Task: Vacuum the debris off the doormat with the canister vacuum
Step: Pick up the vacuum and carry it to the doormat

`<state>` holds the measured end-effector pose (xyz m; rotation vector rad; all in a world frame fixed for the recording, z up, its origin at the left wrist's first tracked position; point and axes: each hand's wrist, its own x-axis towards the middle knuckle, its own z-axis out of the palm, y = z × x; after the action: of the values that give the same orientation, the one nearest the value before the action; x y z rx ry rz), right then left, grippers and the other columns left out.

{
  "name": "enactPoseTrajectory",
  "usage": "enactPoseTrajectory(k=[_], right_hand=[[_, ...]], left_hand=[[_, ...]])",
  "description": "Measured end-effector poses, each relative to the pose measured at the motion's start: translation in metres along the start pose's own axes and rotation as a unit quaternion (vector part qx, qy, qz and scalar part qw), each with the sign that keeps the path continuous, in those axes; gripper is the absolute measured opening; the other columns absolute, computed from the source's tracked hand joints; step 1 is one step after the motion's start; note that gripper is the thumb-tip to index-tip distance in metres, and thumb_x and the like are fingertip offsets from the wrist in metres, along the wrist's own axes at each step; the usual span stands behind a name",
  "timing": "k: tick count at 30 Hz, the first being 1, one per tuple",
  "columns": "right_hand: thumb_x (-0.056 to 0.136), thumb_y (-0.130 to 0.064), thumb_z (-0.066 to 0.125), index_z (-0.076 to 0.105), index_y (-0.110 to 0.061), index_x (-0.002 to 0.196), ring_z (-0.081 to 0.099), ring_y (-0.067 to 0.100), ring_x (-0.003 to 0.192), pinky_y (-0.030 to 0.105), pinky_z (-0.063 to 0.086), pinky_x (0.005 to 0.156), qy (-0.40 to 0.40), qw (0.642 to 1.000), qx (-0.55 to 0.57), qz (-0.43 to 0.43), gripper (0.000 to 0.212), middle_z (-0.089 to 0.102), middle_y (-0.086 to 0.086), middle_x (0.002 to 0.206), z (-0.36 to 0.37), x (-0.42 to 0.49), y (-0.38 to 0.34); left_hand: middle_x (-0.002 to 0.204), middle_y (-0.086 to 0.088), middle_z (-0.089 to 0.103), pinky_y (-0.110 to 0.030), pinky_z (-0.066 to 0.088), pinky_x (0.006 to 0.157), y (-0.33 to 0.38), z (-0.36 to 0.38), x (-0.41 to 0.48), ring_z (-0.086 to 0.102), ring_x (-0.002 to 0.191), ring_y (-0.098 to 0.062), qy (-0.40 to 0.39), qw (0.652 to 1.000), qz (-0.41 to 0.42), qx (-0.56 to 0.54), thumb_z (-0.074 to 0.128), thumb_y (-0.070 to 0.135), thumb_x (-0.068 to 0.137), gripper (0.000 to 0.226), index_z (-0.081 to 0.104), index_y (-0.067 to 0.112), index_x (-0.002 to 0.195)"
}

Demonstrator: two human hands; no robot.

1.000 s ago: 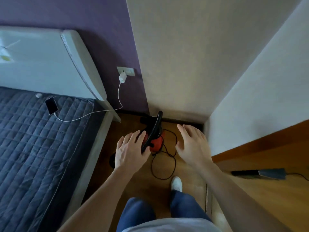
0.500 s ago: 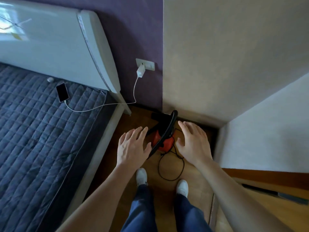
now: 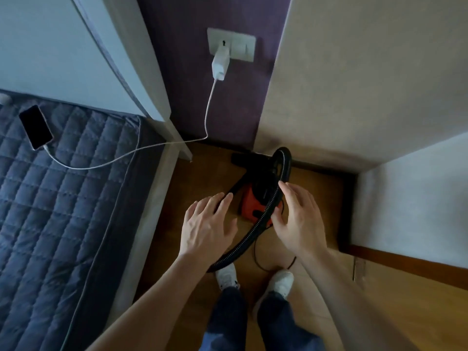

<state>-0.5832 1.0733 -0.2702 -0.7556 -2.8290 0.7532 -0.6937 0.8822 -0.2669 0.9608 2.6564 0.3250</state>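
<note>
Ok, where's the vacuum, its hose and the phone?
vacuum (image 3: 249, 202), head view, on its red body.
hose (image 3: 285, 160), head view, top of its loop.
phone (image 3: 35, 126), head view, middle of its dark screen.

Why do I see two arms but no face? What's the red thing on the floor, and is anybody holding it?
The camera sits on a person's head and looks down, so you see their arms and shoes, not a face. The left hand and right hand are open and hold nothing. They hover over a red canister vacuum on the wooden floor, in a corner; its black hose curls past the right hand. On the left is a bed with a phone on it, wired to a white charger in the wall.
</note>
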Motion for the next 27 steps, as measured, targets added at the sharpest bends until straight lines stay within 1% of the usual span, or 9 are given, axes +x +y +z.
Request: enactPoseTrajectory(k=[3,5,8,10,15,17,20,23,27], right_hand=[[0.093,-0.021,0.059,0.053,-0.008,0.143,0.055,0.026,0.127,0.041,0.052,0.104,0.016,0.999,0.027,0.012,0.053,0.059,0.010,0.134,0.074,0.007,0.023],[0.093,-0.021,0.057,0.054,-0.009,0.143,0.055,0.024,0.127,0.035,0.051,0.105,0.026,0.998,0.049,0.019,0.051,0.059,0.009,0.135,0.123,0.014,0.034],[0.093,-0.015,0.064,0.056,-0.010,0.141,0.057,0.020,0.125,0.024,0.047,0.103,0.032,0.997,0.062,0.026,0.050,0.058,0.008,0.135,0.189,0.029,0.045],[0.092,-0.014,0.066,0.056,-0.010,0.140,0.057,0.021,0.124,0.022,0.045,0.102,0.038,0.997,0.070,0.023,0.049,0.058,0.008,0.135,0.223,0.042,0.049],[0.092,-0.016,0.066,0.056,-0.009,0.139,0.056,0.025,0.123,0.029,0.046,0.102,0.067,0.997,0.039,0.007,0.048,0.056,0.010,0.135,0.282,0.074,0.079],[0.094,-0.018,0.065,0.055,-0.008,0.139,0.055,0.026,0.123,0.031,0.048,0.102,0.082,0.996,0.028,0.003,0.048,0.055,0.012,0.136,0.297,0.080,0.096],[0.094,-0.021,0.064,0.053,-0.008,0.140,0.054,0.026,0.126,0.038,0.051,0.103,0.106,0.994,0.014,0.016,0.049,0.053,0.012,0.137,0.309,0.080,0.123],[0.093,-0.021,0.067,0.051,-0.008,0.142,0.051,0.030,0.130,0.044,0.049,0.106,0.108,0.992,-0.004,0.061,0.054,0.050,0.014,0.140,0.310,0.071,0.150],[0.093,-0.027,0.072,0.044,-0.010,0.147,0.050,0.031,0.132,0.043,0.051,0.104,0.088,0.984,0.005,0.152,0.063,0.045,0.014,0.145,0.309,0.065,0.175]], left_hand=[[0.143,0.002,0.058,-0.046,0.045,0.110,-0.033,0.070,0.018,0.056,0.130,-0.019,-0.005,1.000,0.009,-0.001,0.053,0.048,0.095,0.059,0.048,0.022,0.148],[0.141,0.001,0.060,-0.045,0.046,0.108,-0.054,0.117,0.030,0.057,0.128,-0.020,-0.007,1.000,0.008,-0.002,0.057,0.048,0.094,0.060,0.048,0.022,0.148],[0.140,0.001,0.060,-0.045,0.049,0.105,-0.083,0.180,0.048,0.057,0.129,-0.022,-0.019,1.000,-0.007,-0.012,0.059,0.048,0.093,0.064,0.046,0.022,0.150],[0.137,-0.002,0.061,-0.046,0.050,0.102,-0.100,0.212,0.061,0.059,0.126,-0.026,-0.031,0.999,-0.016,-0.014,0.060,0.047,0.092,0.066,0.045,0.022,0.151],[0.127,-0.003,0.061,-0.047,0.049,0.096,-0.131,0.272,0.089,0.057,0.116,-0.027,-0.064,0.997,-0.039,-0.004,0.051,0.052,0.095,0.063,0.039,0.025,0.151],[0.129,-0.003,0.059,-0.046,0.049,0.097,-0.137,0.289,0.096,0.056,0.118,-0.025,-0.077,0.996,-0.052,0.010,0.045,0.056,0.095,0.065,0.036,0.026,0.152],[0.139,-0.002,0.051,-0.044,0.048,0.100,-0.146,0.308,0.100,0.052,0.126,-0.026,-0.133,0.987,-0.094,0.016,0.043,0.063,0.096,0.070,0.026,0.029,0.155],[0.148,-0.004,0.045,-0.044,0.049,0.097,-0.150,0.323,0.096,0.051,0.129,-0.029,-0.192,0.973,-0.125,0.021,0.042,0.069,0.095,0.078,0.017,0.030,0.158],[0.145,-0.010,0.051,-0.041,0.049,0.092,-0.151,0.344,0.090,0.057,0.124,-0.031,-0.271,0.945,-0.185,0.005,0.040,0.075,0.093,0.088,0.004,0.031,0.161]])
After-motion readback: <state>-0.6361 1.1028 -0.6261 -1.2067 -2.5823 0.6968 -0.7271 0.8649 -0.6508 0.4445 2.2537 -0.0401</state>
